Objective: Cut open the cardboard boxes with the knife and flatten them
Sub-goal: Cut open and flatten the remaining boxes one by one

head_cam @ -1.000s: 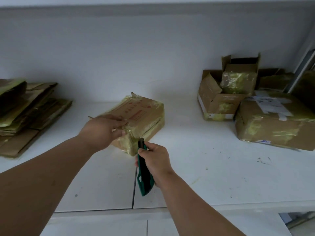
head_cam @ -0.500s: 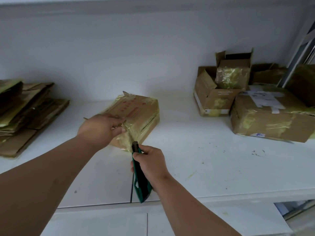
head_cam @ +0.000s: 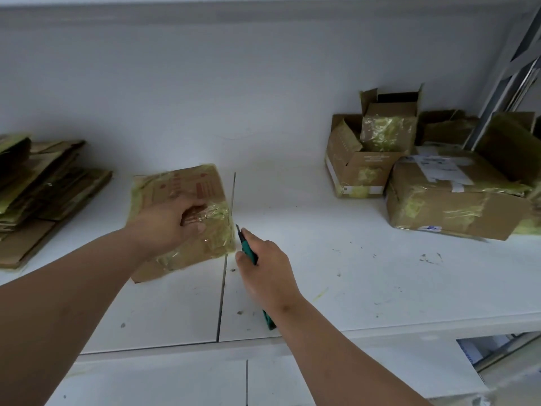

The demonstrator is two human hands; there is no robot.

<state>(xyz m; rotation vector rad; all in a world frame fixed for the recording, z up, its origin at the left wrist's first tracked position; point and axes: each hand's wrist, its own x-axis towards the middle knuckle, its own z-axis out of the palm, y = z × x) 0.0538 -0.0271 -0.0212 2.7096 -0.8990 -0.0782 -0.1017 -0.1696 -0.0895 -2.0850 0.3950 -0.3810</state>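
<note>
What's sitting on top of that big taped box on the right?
White paper labels lie on the large taped cardboard box, and a dark flap of cardboard overlaps its far right corner. Anything beneath that flap is hidden.

Both bare forearms reach up into the frame from the bottom edge. The left arm enters from the lower left and runs toward the centre, where the left hand (head_cam: 168, 222) lies palm down with its fingers curled over the top of a box (head_cam: 187, 200). The right arm comes up from the lower right; the right hand (head_cam: 268, 269), just right of centre, grips a green knife (head_cam: 247, 249), back of the hand upward.
</note>
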